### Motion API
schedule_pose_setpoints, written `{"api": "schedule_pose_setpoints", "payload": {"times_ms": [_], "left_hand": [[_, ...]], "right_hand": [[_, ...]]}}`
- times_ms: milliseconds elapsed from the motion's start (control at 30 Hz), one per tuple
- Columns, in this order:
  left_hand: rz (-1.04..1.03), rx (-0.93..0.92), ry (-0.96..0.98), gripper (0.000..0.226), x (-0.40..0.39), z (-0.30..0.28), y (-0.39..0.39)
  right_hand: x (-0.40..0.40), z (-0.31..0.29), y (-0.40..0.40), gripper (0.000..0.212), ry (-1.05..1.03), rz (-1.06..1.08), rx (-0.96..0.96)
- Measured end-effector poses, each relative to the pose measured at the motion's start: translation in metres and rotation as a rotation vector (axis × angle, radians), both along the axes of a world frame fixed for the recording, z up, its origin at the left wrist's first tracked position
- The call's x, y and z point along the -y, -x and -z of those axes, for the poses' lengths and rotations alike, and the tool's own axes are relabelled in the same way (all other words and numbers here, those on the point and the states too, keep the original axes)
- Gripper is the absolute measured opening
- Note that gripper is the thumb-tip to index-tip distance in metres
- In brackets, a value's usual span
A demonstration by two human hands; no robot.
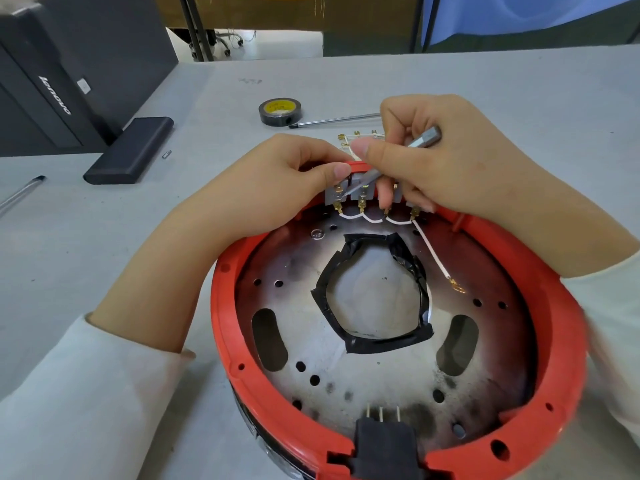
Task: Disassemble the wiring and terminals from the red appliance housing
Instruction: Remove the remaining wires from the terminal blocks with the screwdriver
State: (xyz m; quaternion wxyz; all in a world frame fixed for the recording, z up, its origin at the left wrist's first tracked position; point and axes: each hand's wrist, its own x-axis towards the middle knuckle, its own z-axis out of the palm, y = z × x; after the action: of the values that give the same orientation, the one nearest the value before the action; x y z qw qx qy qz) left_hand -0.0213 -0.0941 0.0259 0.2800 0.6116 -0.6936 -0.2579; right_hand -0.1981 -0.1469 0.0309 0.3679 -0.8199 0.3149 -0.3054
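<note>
The round red housing [568, 341] lies open side up on the table, a scorched metal plate [367, 368] inside with a black-taped central hole. At its far rim, grey switch blocks [337, 195] carry brass terminals [362, 204] joined by short white wire loops [372, 220]; one longer white wire [433, 252] trails to a loose ring terminal. My left hand [277, 181] grips the far rim beside the blocks. My right hand [440, 157] pinches a metal screwdriver bit [420, 138], its tip at the leftmost terminals. A removed wire set [356, 136] lies behind the housing.
A black plug socket [384, 441] sits in the housing's near rim. Beyond the housing are a roll of black tape [280, 112] and a thin pen [339, 120]. A black power bank [130, 150] and a dark computer case [62, 71] stand at the left.
</note>
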Motion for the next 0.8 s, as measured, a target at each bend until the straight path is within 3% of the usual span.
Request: {"api": "schedule_pose_setpoints", "payload": {"times_ms": [500, 800], "left_hand": [[0.001, 0.061, 0.022, 0.021, 0.0014, 0.0013, 0.0012], [0.014, 0.069, 0.027, 0.022, 0.0016, -0.0002, 0.0009]], "right_hand": [[0.0017, -0.0007, -0.0033, 0.039, 0.034, 0.0, -0.048], [0.008, -0.0087, -0.0062, 0.041, -0.083, -0.024, -0.082]]}}
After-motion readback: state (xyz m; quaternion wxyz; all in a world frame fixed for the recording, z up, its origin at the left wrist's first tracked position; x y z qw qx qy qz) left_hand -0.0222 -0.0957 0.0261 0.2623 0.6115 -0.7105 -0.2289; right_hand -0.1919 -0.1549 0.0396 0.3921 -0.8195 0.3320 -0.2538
